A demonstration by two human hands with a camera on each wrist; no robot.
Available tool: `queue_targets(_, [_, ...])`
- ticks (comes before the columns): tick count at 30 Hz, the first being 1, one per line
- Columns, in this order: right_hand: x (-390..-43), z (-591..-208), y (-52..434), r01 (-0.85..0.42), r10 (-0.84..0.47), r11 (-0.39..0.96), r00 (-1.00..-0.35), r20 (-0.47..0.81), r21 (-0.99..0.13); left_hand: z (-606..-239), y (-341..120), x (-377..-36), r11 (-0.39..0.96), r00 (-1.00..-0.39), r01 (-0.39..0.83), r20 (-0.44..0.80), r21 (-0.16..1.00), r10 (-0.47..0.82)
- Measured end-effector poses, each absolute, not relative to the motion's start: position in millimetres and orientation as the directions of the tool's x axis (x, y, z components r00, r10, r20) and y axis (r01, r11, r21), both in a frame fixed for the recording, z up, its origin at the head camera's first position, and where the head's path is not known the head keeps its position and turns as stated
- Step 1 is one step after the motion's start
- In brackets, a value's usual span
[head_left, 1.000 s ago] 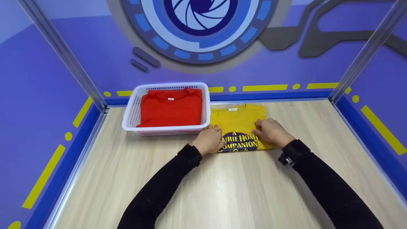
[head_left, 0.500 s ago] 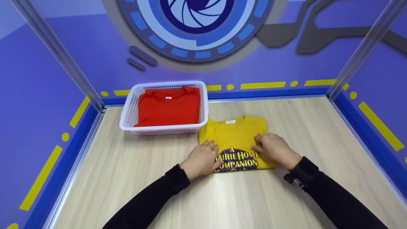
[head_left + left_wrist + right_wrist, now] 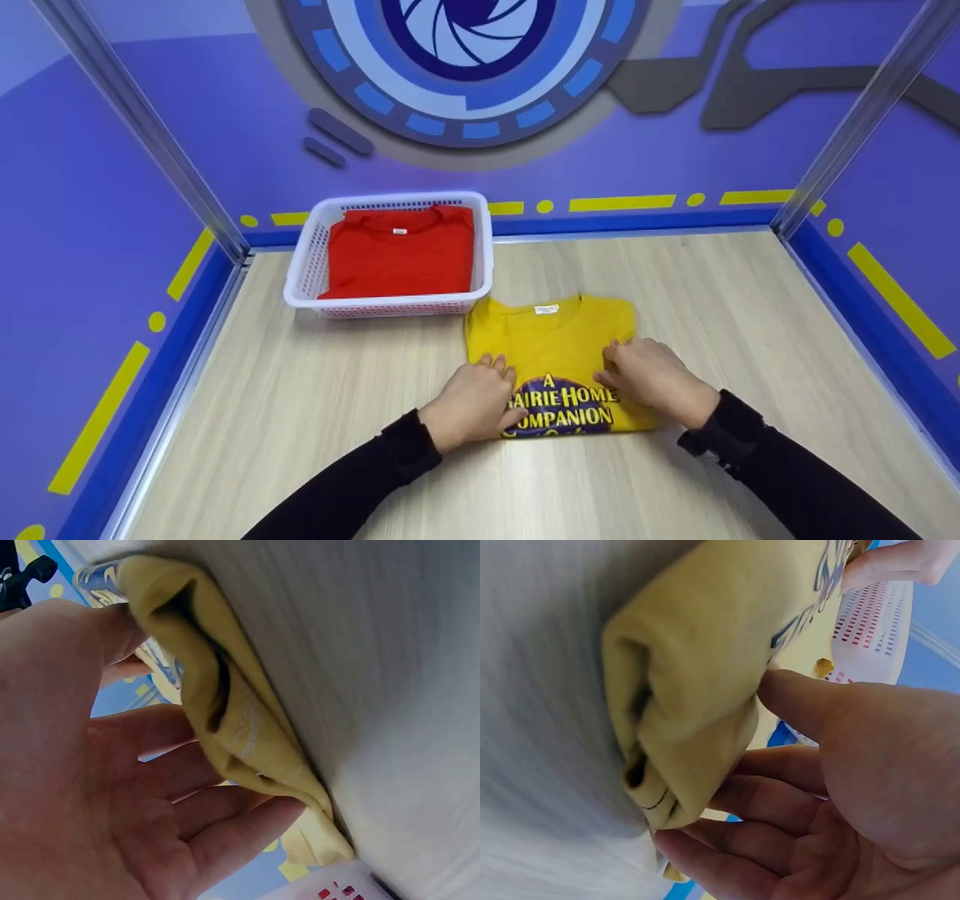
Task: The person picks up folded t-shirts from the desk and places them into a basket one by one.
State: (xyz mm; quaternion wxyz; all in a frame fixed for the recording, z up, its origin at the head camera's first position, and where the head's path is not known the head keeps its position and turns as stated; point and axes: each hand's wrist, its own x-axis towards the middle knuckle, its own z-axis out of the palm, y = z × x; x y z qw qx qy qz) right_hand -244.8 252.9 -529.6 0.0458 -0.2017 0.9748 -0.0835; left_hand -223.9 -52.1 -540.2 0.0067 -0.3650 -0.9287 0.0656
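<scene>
A folded yellow T-shirt [image 3: 566,337] lies on the table with its collar toward the back wall and dark purple lettered print toward the person. My left hand [image 3: 474,401] rests on its left part, fingers fairly straight and spread, thumb near the front fold. On the right part, my right hand [image 3: 658,379] presses down with its fingertips and thumb. In the left wrist view the fingers [image 3: 247,829] touch the shirt's layered side edge [image 3: 240,720]. The right wrist view shows the thumb [image 3: 799,701] and extended fingers against the rolled folds [image 3: 690,727].
A white perforated basket [image 3: 405,303] stands at the back left, holding a folded red T-shirt [image 3: 401,259]. Its right front corner is close to the yellow shirt's collar end. Blue printed walls [image 3: 600,157] bound the wooden table [image 3: 315,420] at the back and sides.
Both hands have drawn the yellow T-shirt from beside the basket toward the person, staying on its left and right parts. The basket and red shirt have not moved.
</scene>
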Motion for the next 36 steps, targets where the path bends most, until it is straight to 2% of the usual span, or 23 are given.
queue_targets(6, [-234,-529,253,-0.405,-0.418,0.897,-0.908,-0.04,-0.176,-533,-58,-220,0.695,-0.701,0.71,-0.009,-0.113,0.714])
queue_targets(8, [-233,-528,254,-0.414,-0.427,0.892,-0.903,-0.044,-0.18,-529,-63,-224,0.703,-0.704,0.71,-0.012,-0.048,0.71])
queue_targets(11, [-239,-523,257,-0.398,-0.426,0.884,-0.902,-0.067,-0.246,-523,-74,-237,0.73,-0.735,0.674,0.0,0.114,0.678])
queue_targets(14, [-254,-516,263,-0.369,-0.398,0.879,-0.916,-0.041,-0.303,-521,-86,-257,0.76,-0.784,0.62,0.101,0.195,0.613])
queue_targets(18, [-281,-511,275,-0.348,-0.345,0.89,-0.936,0.062,-0.296,-528,-96,-280,0.82,-0.818,0.553,0.281,0.148,0.501])
queue_targets(20, [-295,-512,278,-0.348,-0.334,0.894,-0.937,0.098,-0.282,-534,-96,-287,0.841,-0.822,0.529,0.312,0.113,0.476])
queue_targets(25, [-320,-521,279,-0.331,-0.32,0.892,-0.943,0.086,-0.308,-548,-88,-296,0.862,-0.837,0.504,0.277,0.054,0.472])
queue_targets(32, [-331,-531,275,-0.285,-0.321,0.896,-0.946,-0.052,-0.339,-552,-79,-301,0.881,-0.883,0.458,0.174,0.12,0.436])
queue_targets(36, [-332,-529,277,-0.237,-0.302,0.898,-0.945,-0.126,-0.37,-551,-79,-301,0.881,-0.886,0.452,0.18,0.139,0.427])
